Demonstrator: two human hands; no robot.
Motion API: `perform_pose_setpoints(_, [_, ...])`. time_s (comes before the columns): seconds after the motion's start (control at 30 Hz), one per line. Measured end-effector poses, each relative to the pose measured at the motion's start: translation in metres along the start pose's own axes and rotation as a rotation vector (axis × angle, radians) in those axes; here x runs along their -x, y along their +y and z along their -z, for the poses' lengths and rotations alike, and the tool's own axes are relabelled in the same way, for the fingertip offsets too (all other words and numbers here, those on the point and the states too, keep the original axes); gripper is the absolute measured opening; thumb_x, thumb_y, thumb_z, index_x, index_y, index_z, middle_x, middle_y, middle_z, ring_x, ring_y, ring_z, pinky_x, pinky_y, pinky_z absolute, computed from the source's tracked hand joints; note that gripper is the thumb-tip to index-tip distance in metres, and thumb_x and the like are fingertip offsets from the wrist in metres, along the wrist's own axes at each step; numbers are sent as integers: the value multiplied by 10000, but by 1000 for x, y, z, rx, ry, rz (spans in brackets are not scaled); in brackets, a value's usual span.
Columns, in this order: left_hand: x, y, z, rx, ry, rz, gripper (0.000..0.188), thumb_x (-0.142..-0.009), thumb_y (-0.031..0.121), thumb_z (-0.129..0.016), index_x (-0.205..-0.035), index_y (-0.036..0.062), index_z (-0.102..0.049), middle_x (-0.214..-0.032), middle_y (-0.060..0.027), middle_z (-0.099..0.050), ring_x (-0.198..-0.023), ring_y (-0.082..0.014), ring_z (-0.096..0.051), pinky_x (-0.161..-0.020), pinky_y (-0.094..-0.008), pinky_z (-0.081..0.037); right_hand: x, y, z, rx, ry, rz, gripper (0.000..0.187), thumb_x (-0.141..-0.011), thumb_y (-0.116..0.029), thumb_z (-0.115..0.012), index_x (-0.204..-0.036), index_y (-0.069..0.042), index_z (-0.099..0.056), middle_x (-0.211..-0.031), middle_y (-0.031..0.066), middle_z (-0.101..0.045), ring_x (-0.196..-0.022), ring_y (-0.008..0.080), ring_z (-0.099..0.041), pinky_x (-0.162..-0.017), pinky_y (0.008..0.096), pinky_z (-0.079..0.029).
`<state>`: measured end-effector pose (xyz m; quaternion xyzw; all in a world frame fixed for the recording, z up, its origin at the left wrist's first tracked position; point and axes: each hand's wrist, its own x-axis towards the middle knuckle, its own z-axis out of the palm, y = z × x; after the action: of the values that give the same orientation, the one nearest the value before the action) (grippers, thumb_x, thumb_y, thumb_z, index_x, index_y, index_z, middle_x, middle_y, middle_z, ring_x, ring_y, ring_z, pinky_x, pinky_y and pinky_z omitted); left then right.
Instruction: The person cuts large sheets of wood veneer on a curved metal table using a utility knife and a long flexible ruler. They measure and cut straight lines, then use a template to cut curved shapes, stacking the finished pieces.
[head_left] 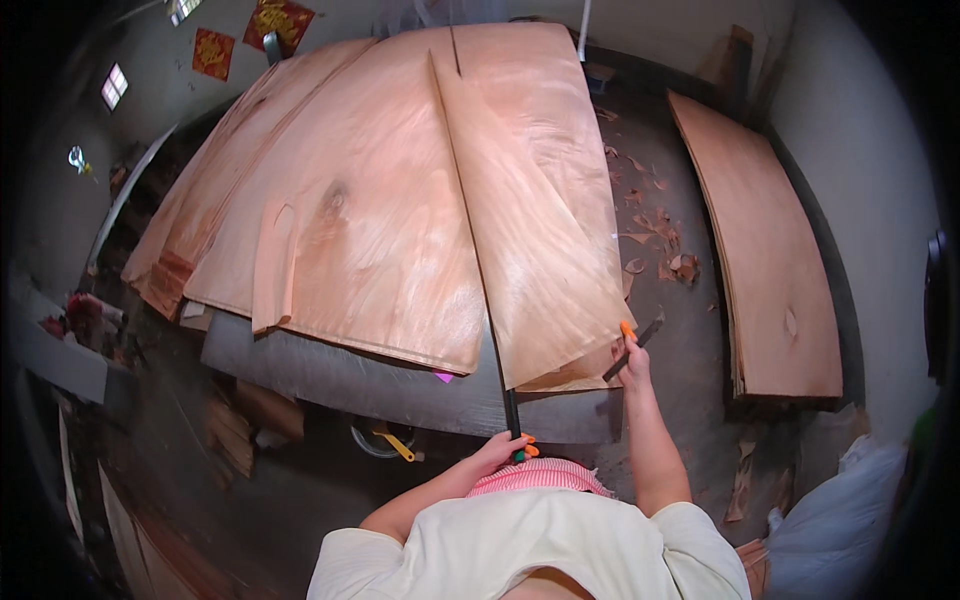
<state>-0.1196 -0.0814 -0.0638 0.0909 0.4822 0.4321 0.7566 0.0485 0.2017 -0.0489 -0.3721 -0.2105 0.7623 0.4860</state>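
Note:
My left hand (495, 455) is closed round the near end of a long black straight bar (511, 408), close to my waist. The bar runs away from me along the edge of a thin wood veneer sheet (530, 270), which lies slanted over a larger stack of veneer sheets (390, 230). At the sheet's near right corner, my right hand (635, 368) grips a dark flat blade-like tool (653, 330). Whether its fingers also pinch the corner is hard to tell. Orange covers show on fingers of both hands.
The stack overhangs a grey metal tabletop (400, 385). A narrow veneer offcut (274, 265) lies on it at left. On the right stands another veneer stack (770, 270), with scraps (665, 235) on the floor between. A yellow-handled tool (398, 445) rests in a container below the table.

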Motion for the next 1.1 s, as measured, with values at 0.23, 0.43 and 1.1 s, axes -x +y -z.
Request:
perform_pose_setpoints(0.23, [-19, -4, -1, -52, 308, -5, 200, -876, 211, -484, -947, 33, -539, -793, -71, -611, -595, -90, -530, -550, -219, -457, 32, 25, 90, -15, 132, -130, 35, -876, -132, -467, -893, -102, -474, -920, 34, -570, -851, 147, -566, -688, 304, -443])
perform_pose_setpoints(0.43, [-9, 11, 1, -149, 289, -117, 219, -855, 241, -523, -952, 46, -499, -828, -71, -608, -646, -83, -529, -575, -220, -436, 74, 33, 64, 679, 101, -175, 229, -885, -124, -431, -1090, -36, -479, -812, 58, -608, -646, 96, -556, -545, 209, -437])
perform_pose_setpoints(1.1, [25, 6, 37, -543, 31, -148, 560, -824, 254, -573, -1255, -17, -340, -998, -100, -571, -867, -126, -539, -770, -246, -433, 118, 52, -69, 869, -164, -121, 190, -757, -202, -619, -770, -26, -549, -581, 7, -527, -499, 87, -482, -467, 224, -379])
